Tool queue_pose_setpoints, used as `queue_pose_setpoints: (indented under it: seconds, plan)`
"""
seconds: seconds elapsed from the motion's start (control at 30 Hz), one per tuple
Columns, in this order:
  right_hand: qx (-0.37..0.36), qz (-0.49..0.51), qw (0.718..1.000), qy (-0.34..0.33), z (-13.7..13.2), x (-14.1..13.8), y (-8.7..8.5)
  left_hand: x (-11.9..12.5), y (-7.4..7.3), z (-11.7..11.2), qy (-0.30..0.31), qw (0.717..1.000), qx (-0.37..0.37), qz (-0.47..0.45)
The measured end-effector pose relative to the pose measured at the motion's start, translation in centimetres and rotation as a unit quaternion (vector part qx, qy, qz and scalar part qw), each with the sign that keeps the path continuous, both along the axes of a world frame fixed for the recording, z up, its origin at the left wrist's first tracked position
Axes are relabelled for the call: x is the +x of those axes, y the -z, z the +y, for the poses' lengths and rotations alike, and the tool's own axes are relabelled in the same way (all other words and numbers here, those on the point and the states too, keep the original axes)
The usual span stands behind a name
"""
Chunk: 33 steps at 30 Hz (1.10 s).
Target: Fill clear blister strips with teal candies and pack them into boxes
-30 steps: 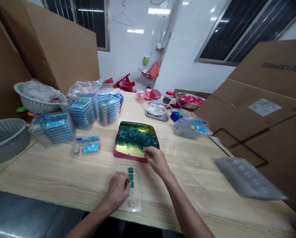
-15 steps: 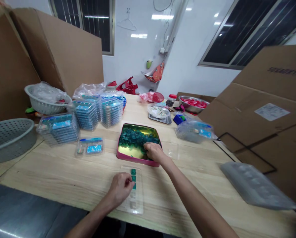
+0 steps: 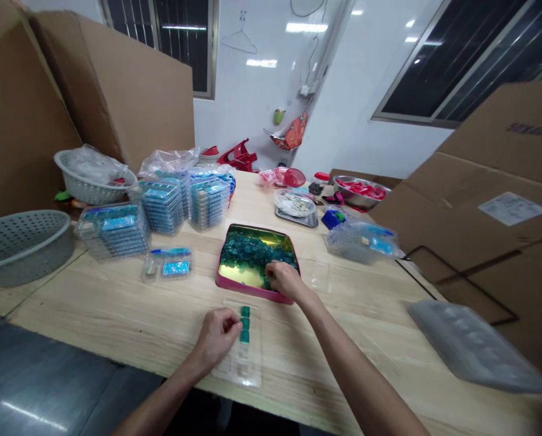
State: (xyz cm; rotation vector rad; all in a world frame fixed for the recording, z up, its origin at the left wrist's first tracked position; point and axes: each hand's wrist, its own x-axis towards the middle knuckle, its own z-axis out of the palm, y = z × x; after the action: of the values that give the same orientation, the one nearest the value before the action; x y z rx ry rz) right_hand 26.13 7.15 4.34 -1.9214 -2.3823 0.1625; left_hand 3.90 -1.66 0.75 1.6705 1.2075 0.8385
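A pink-rimmed tin [image 3: 247, 289] with a shiny gold inside holds a heap of small teal translucent pieces [image 3: 252, 247]. My right hand [image 3: 283, 278] reaches into its near right part, fingers closed and pointing down at the pieces; whatever is between the fingertips is hidden. In front of the tin lies a clear plastic blister tray [image 3: 252, 366], with three teal square pieces [image 3: 244, 323] in a column of small pockets. My left hand [image 3: 218, 334] rests over the tray's left side, thumb and fingers pinched together beside those squares. I cannot make out anything in that pinch.
Stacks of filled clear packs [image 3: 164, 206] stand at the back left, with one single pack [image 3: 168, 264] nearer. Grey baskets [image 3: 25, 248] are at far left. To the right lie more clear packs [image 3: 361, 242], a stack of blister trays [image 3: 475, 345] and a large carton [image 3: 489, 242].
My left hand has drawn slightly left, so the third teal square shows fully. My right hand remains in the tin, its fingers slightly shifted. The whole view has turned a little.
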Motion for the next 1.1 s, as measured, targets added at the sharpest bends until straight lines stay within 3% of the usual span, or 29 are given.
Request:
queue_pose_setpoints:
  seconds: [0.3, 0.37, 0.4, 0.43, 0.47, 0.53, 0.57, 0.63, 0.7, 0.77, 0.83, 0.9, 1.03, 1.1]
  plan:
    - [0.006, 0.071, 0.997, 0.041, -0.2, -1.0, -0.6, 0.1, -1.3, -0.2, -0.001, 0.999, -0.01, -0.04]
    - [0.022, 0.139, 0.988, 0.056, -1.4, -1.5, -1.1, -0.2, -1.8, -0.3, -0.012, 0.998, -0.021, -0.059]
    - [0.021, 0.219, 0.974, 0.06, -2.4, -1.8, -1.2, -0.3, -2.1, -0.3, -0.018, 0.996, -0.033, -0.075]
    - [0.009, 0.324, 0.944, 0.061, -3.7, -2.2, -1.3, -0.4, -2.4, -0.4, -0.022, 0.993, -0.052, -0.101]
    - [-0.015, 0.441, 0.895, 0.06, -5.2, -2.7, -1.3, -0.5, -2.7, -0.5, -0.018, 0.987, -0.08, -0.135]
    - [-0.084, 0.63, 0.769, 0.066, -8.5, -3.9, -0.9, -0.6, -3.0, -0.9, 0.006, 0.965, -0.144, -0.218]
    - [-0.116, 0.678, 0.722, 0.078, -10.0, -4.6, -0.5, -0.6, -3.0, -1.2, 0.022, 0.951, -0.174, -0.253]
    - [-0.162, 0.723, 0.661, 0.118, -12.7, -5.8, 0.7, -0.6, -2.6, -1.8, 0.044, 0.935, -0.215, -0.279]
    - [-0.185, 0.734, 0.635, 0.156, -14.5, -6.8, 2.1, -0.6, -1.8, -2.5, 0.044, 0.941, -0.228, -0.246]
    - [-0.192, 0.724, 0.637, 0.179, -15.2, -7.4, 3.3, -0.8, -0.9, -2.9, 0.033, 0.961, -0.205, -0.181]
    - [-0.184, 0.701, 0.661, 0.193, -15.3, -7.7, 4.2, -0.8, -0.2, -3.1, 0.023, 0.982, -0.156, -0.105]
    - [-0.158, 0.654, 0.713, 0.196, -15.1, -7.8, 4.7, -0.7, 0.0, -3.1, 0.022, 0.995, -0.095, -0.023]
    - [-0.068, 0.493, 0.853, 0.157, -14.8, -8.1, 4.9, -0.1, -0.2, -2.8, 0.031, 0.995, -0.009, 0.099]
    - [-0.042, 0.426, 0.895, 0.124, -14.8, -8.0, 4.4, 0.1, -0.3, -2.7, 0.033, 0.991, 0.011, 0.131]
